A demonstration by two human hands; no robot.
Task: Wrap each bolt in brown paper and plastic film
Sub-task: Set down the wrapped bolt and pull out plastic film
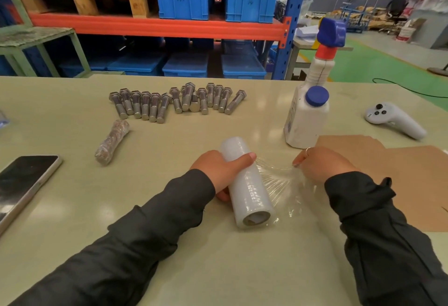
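Left hand: your left hand [224, 171] is curling around the roll of plastic film [246, 182], thumb lying across its top, pinning it to the table [169, 208] near the centre.
Right hand: your right hand [322, 164] is pinching the loose sheet of film [278, 177], which is stretching from the roll toward 3 o'clock.
Bare bolts: a row of bolts [177, 101] is lying at 12 o'clock from the roll, well apart from it, heads pointing away from you.
Wrapped bolt: one wrapped bolt [112, 141] is lying at 10 o'clock, just below the row's left end.
Brown paper: the brown paper [412, 184] is lying flat at 3 o'clock, partly under your right sleeve.
Other things: a spray bottle [309, 111] is standing at 1 o'clock, a white controller [395, 119] is resting past it at 2 o'clock, and a phone [24, 182] is lying at 9 o'clock.
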